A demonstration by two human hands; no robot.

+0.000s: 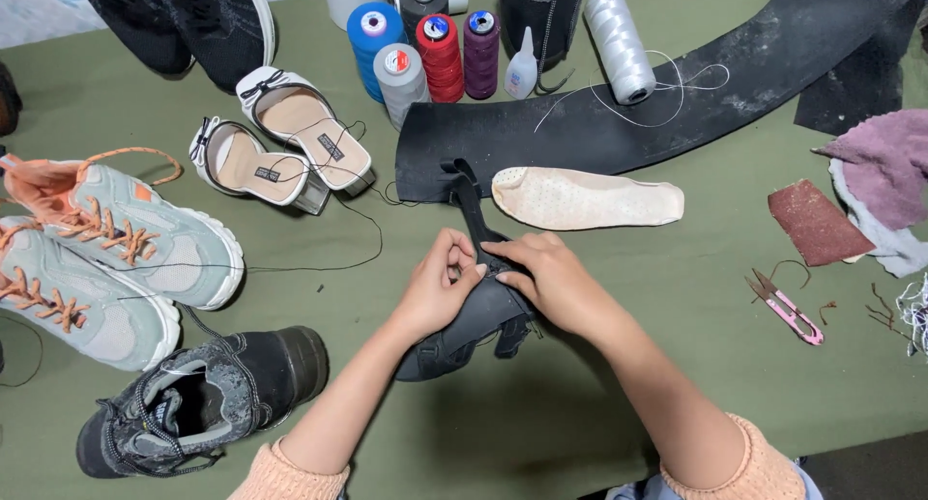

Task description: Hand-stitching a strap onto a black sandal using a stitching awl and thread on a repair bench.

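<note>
Both my hands grip a black sandal (474, 318) at the middle of the green table (599, 403). My left hand (437, 285) pinches its upper edge from the left. My right hand (553, 280) presses on it from the right, fingers curled over the top. A black strap (470, 202) of the sandal sticks up away from me, past my fingertips. A thin black thread (319, 260) trails off to the left across the table.
A cream insole (585, 199) lies just beyond my hands, on the edge of a curved black rubber sheet (677, 94). Thread spools (425, 46) and a glue bottle (521, 67) stand behind. Sneakers (116, 258), white sandals (285, 152) and a black shoe (208, 396) lie left; pink snips (788, 309) and sandpaper (817, 225) right.
</note>
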